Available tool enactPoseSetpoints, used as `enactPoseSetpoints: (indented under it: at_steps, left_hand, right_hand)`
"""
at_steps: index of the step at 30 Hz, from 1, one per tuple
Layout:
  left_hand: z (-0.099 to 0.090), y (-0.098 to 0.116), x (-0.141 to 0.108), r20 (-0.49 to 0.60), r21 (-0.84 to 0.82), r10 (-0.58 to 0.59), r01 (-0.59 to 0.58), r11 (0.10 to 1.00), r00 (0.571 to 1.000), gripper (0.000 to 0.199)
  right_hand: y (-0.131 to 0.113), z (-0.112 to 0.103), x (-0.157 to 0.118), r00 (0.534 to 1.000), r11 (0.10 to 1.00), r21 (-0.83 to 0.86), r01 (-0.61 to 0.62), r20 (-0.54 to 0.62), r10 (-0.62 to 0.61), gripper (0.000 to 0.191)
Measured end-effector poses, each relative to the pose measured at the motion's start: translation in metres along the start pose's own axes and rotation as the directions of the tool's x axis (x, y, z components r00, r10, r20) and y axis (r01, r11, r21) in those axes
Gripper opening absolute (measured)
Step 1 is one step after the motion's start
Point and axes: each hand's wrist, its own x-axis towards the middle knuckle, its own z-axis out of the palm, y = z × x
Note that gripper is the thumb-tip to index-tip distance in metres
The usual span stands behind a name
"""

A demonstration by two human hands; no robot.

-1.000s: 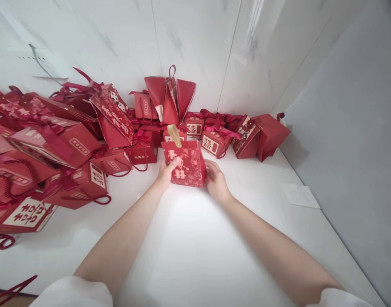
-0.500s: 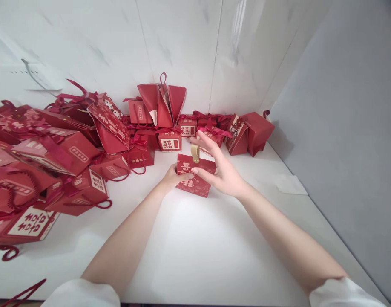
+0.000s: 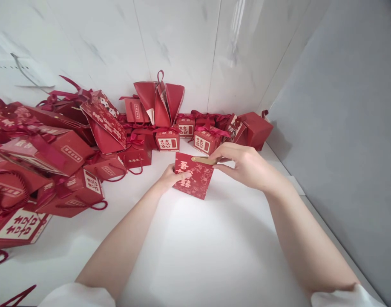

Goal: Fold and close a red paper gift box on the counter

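Note:
A red gift box [image 3: 197,181] with pale printed characters is held tilted over the white table, in the middle of the head view. My left hand [image 3: 171,177] grips its left side, thumb across the printed front. From the box's upper part runs a gold ribbon loop [image 3: 202,160], stretched sideways. My right hand [image 3: 243,164] pinches the ribbon's right end between thumb and fingertips, beside the box's upper right corner. Just behind stand small red boxes with bows, one of them a box with a white label [image 3: 202,144].
Many red gift boxes [image 3: 69,149] with cords and ribbons are heaped at the left. A fan-shaped red box [image 3: 160,102] stands at the back by the marbled wall [image 3: 179,42]. Red boxes [image 3: 257,130] sit back right, near a grey panel [image 3: 342,128] along the table's right side.
My right hand has moved from open above the box to a pinch on the gold ribbon. The ribbon loop, upright before, is now drawn to the right. My left hand keeps its hold.

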Motion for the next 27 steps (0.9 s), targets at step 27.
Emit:
enactPoseSetpoints:
  at_steps: [27]
  left_hand:
    - [0.032,0.033,-0.004,-0.152,0.208,0.44,-0.406,0.89,0.885,0.033]
  right_hand:
    - [0.0,0.034,0.005,0.997,0.952,-0.299,0.07,0.045,-0.06,0.043]
